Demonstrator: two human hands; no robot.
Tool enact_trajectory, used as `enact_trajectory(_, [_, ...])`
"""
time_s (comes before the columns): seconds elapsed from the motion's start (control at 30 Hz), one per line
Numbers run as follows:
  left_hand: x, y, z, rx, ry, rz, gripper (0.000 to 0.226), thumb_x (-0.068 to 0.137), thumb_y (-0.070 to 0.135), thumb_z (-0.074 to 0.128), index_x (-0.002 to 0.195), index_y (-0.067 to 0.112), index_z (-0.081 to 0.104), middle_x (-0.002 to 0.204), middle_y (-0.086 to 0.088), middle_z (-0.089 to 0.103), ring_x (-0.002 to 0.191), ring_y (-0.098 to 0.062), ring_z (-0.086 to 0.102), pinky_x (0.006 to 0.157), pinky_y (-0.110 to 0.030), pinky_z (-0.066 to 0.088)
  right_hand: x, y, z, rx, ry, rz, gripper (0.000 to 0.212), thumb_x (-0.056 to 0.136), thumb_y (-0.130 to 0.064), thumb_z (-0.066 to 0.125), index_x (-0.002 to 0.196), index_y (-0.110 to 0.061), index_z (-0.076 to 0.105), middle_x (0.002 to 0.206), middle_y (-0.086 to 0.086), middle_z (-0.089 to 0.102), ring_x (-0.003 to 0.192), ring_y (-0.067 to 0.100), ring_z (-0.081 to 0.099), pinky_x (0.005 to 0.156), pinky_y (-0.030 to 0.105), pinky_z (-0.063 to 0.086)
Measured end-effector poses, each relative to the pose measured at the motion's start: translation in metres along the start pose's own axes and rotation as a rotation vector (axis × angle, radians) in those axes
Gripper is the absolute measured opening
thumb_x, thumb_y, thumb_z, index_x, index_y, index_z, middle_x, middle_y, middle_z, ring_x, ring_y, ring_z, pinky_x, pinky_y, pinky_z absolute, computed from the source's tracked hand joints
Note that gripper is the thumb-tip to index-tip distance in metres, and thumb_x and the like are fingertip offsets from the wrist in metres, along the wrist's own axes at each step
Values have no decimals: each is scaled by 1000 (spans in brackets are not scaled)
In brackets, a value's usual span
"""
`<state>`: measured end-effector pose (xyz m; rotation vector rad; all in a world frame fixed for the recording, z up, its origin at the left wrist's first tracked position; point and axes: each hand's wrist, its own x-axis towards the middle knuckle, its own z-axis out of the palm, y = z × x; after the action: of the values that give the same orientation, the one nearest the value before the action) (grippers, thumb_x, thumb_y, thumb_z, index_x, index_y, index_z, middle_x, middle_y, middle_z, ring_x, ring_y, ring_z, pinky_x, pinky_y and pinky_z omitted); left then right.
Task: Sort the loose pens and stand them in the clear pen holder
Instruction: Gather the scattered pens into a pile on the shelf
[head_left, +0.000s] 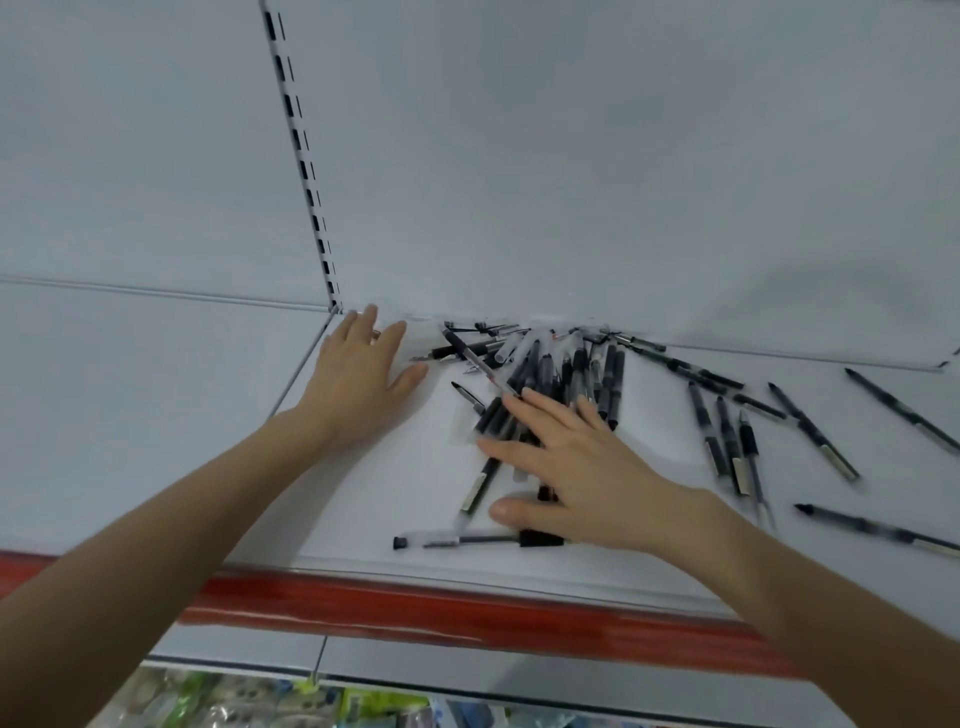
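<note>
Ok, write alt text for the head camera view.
A person's right hand rests flat on a heap of black pens on a white shelf; the left hand lies flat on the shelf beside it. Further right, other pens lie scattered.

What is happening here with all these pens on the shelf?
A person works at a white shelf. The right hand lies flat, fingers spread, on a heap of black pens; the left hand rests open on the bare shelf beside it. More loose pens lie scattered to the right. No pen holder is in view.
</note>
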<state>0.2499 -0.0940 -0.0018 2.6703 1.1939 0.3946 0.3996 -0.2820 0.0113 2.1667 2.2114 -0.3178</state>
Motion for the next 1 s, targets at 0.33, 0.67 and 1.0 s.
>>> enact_trajectory(0.33, [28,22,8,-90,-235,20,61,95,47,29,137,2,30,143,-21,29,133,-34,30,107,-38,27,7,8,-5,169,96,63,78,70,-75,16,140,-42,29,157,-10,0,142,6,-7,119,41,5])
enact_trajectory(0.67, [41,20,8,-222,-156,31,73,87,61,31,143,14,30,148,-17,28,137,-29,27,113,-38,22,5,17,-6,212,109,406,85,77,-72,20,148,-28,4,157,2,-7,144,19,-10,118,37,-1])
enact_trajectory(1.0, [30,53,26,-324,-254,161,74,76,76,16,108,20,53,116,-8,55,113,-26,46,94,-33,36,-4,15,-15,221,160,263,71,84,-69,32,145,-36,17,157,1,-2,145,18,-4,118,39,4])
